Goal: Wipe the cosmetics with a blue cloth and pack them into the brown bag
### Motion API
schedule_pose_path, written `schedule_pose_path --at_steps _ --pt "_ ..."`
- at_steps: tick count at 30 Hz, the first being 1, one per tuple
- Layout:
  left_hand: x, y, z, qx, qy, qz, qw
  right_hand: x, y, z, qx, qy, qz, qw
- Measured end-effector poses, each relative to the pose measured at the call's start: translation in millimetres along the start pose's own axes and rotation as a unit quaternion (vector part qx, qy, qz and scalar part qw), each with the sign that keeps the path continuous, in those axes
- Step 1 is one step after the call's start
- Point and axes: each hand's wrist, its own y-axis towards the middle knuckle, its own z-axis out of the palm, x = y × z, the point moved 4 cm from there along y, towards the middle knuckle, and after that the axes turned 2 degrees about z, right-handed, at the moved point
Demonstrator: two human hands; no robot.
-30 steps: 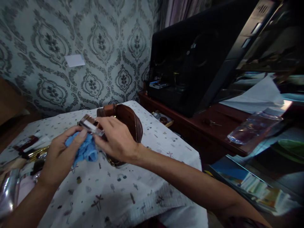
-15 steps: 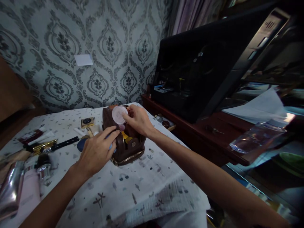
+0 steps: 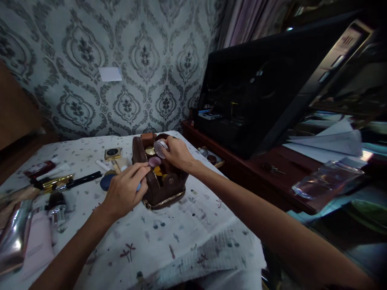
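A brown leather pouch (image 3: 165, 189) stands open on the patterned cloth (image 3: 181, 237), with small round jars visible inside. My right hand (image 3: 178, 154) grips a round white-lidded jar (image 3: 159, 148) at the pouch's mouth. My left hand (image 3: 123, 189) rests against the pouch's left side, fingers curled on a bit of blue cloth (image 3: 138, 186) and touching the rim.
Left of the pouch lie a gold square compact (image 3: 112, 153), a blue disc (image 3: 106, 181), a black pencil (image 3: 81, 180), gold tubes (image 3: 54, 182) and a silver packet (image 3: 13, 237). A dark wooden shelf (image 3: 272, 177) with a black box (image 3: 256, 96) and glass bottle (image 3: 326, 179) stands right.
A second ago both hands wiped a small shiny item with the blue cloth. Since then my right hand took a round jar and lowered it into the open pouch; my left hand steadies the pouch.
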Motion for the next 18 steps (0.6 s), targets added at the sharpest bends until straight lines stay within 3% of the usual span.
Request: schedule_pose_path --at_steps 4,18 --pt "1 -2 0.5 -0.016 -0.012 0.005 1.0 4 15 8 0.046 -0.073 0.002 0.996" --pt "0 -6 -0.8 -0.027 -0.034 -0.017 0.999 11 57 49 0.126 -0.116 0.036 0.985"
